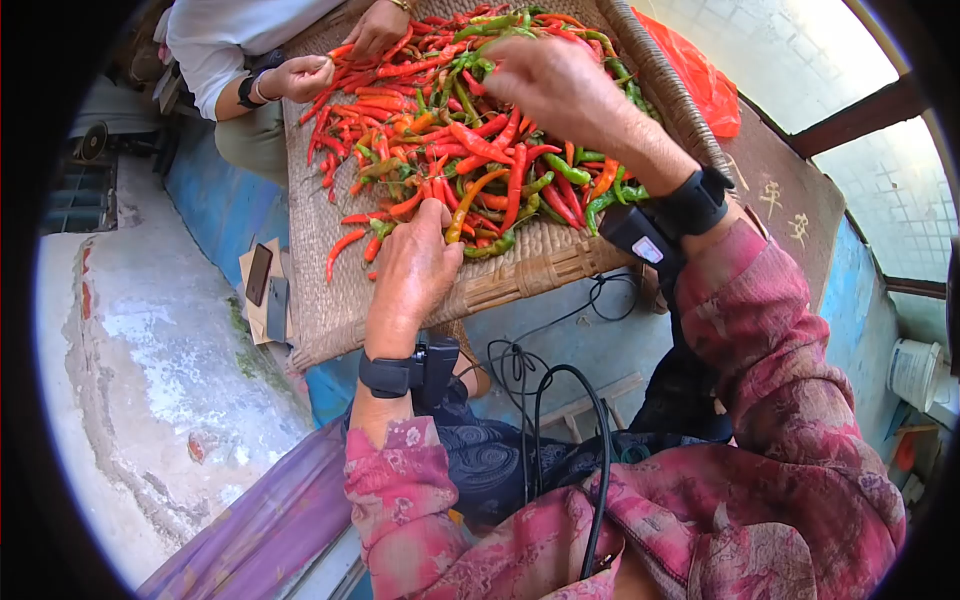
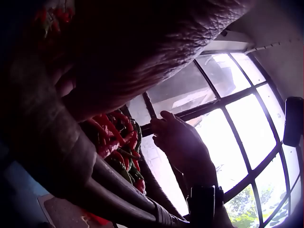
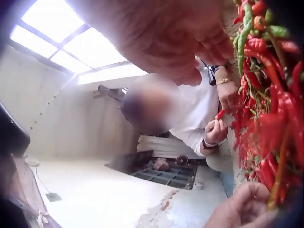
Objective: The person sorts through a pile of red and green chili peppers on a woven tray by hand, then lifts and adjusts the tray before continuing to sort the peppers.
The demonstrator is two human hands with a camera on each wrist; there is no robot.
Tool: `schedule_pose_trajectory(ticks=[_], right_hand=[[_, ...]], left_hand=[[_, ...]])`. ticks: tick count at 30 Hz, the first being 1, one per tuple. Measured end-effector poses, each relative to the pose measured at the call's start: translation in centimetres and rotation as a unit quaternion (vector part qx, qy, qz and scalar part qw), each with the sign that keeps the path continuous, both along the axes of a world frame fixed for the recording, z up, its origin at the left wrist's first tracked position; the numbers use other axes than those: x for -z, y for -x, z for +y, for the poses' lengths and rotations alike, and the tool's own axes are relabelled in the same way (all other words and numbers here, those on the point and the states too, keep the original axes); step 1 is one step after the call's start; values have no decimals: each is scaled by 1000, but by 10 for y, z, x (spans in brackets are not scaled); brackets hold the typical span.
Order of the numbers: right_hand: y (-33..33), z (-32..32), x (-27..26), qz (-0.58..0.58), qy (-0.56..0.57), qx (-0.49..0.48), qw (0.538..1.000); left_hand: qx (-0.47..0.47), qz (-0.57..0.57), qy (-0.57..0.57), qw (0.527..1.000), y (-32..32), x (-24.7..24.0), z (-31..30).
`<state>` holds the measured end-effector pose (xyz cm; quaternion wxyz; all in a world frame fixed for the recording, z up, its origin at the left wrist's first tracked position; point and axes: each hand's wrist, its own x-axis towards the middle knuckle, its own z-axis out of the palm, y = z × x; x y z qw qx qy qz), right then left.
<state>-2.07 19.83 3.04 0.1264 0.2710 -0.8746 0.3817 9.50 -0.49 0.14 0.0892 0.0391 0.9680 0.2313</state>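
Note:
A broad pile of mostly red, some green chili peppers (image 1: 480, 140) lies on a woven bed-like surface (image 1: 330, 310). My left hand (image 1: 415, 260) is at the pile's near edge; a yellow-orange chili pepper (image 3: 281, 175) has its lower end between the thumb and forefinger. Motion blurs my right hand (image 1: 560, 90), raised over the green peppers on the far right side. Its fingers (image 3: 216, 47) are loosely bent, and nothing shows between them. In the left wrist view, my left hand is mostly dark and hides much of the pile.
Across the pile, another person's hand (image 1: 297, 78) pinches a red pepper; their other hand (image 1: 378, 30) is at the peppers. A red plastic bag (image 1: 690, 75) lies beyond the right rim. Two phones (image 1: 259, 274) lie left of the woven surface. Black cable (image 1: 515, 365) hangs below its near edge.

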Motion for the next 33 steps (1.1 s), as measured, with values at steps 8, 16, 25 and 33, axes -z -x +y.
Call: schedule_pose_trajectory(ticks=[8,16,25,33], right_hand=[[-42,-31,8,-103,-114,-254,955],[-25,-31,8,-114,-50,-210,970],[10,-9,-3,-317,412,-6,854],[0,-11,7,-116,145,-68,980]], left_hand=[[-93,-57,-376,920,11,-17,-10],[-176,62,-362,913,37,-13,-20],[3,123,57,991,42,9,-10],[-72,175,-93,977,36,-14,2]])
